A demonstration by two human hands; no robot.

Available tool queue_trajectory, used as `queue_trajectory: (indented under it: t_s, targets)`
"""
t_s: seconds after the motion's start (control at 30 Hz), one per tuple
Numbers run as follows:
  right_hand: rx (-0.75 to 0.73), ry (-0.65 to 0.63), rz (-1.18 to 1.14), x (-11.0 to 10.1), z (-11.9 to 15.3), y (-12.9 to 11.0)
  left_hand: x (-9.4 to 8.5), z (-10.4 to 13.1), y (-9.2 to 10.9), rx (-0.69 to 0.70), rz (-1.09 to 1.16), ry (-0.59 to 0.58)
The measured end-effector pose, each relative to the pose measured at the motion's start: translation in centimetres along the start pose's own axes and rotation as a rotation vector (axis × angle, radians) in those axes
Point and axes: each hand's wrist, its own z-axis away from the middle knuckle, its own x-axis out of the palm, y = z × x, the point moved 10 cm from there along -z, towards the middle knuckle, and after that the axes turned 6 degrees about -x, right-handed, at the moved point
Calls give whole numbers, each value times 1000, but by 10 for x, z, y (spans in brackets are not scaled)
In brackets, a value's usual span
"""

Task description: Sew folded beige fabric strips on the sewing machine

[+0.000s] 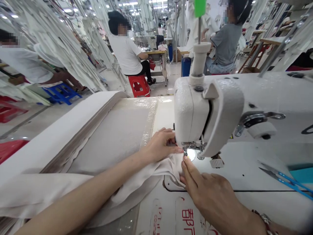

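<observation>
A pale fabric piece (149, 176) runs from the left side of the table up to the presser foot (185, 152) of a white sewing machine (190, 114). Just left of the needle area, my left hand (160, 143) has its fingers curled at the cloth, thumb reaching toward the foot. My right hand (207, 189) is in front of the foot, index fingertip close beside it and the other fingers closed on the fabric edge. A small light shines on the plate by the needle. Exactly what lies under the foot is hidden by my fingertips.
Blue-handled thread snips (288, 179) lie on the right of the machine bed, beside a turquoise item (303, 174). A stack of cloth (83, 133) lies at the left. Beyond, a person in white (124, 52) sits on a red stool (139, 86); other people sit nearby.
</observation>
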Motion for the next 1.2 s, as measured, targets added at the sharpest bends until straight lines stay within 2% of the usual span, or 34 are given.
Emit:
queue_trajectory:
  t_s: [0.1, 0.13, 0.23, 0.3, 0.4, 0.5, 0.63, 0.73, 0.8, 0.83, 0.93, 1.0, 1.1, 1.2]
  targets:
    - [-21, 11, -51, 0, 3, 0, -16, 14, 17, 134, -106, 87]
    - [-39, 24, -88, -1, 4, 0, -17, 24, 26, 196, -108, 68]
    - [-70, 92, -258, -7, 8, 6, 0, 59, 48, 320, -66, -184]
    - [-13, 139, -407, -9, 9, 20, 11, 76, 55, 346, -119, -273]
    - [85, 114, -631, 0, 7, 40, 15, 81, 57, 349, -166, -241]
    - [140, 111, -744, 6, 10, 48, 16, 76, 59, 351, -131, -227]
    - [179, 285, -670, -19, 19, 53, 17, 80, 66, 429, -229, -179]
    - [78, 356, -615, -42, 20, 41, 19, 76, 58, 349, -279, -127]
    - [41, 337, -616, -45, 18, 32, 23, 70, 50, 275, -291, -98]
    - [69, 312, -619, -41, 18, 32, 25, 68, 47, 255, -298, -92]
    - [270, 202, -641, -16, 19, 40, 30, 66, 46, 249, -318, -73]
    - [326, 132, -720, -2, 20, 39, 29, 67, 47, 244, -326, -50]
    - [223, 95, -736, -3, 15, 25, 27, 73, 54, 298, -387, 0]
    - [139, 83, -541, -13, 16, 13, 22, 85, 68, 461, -456, 99]
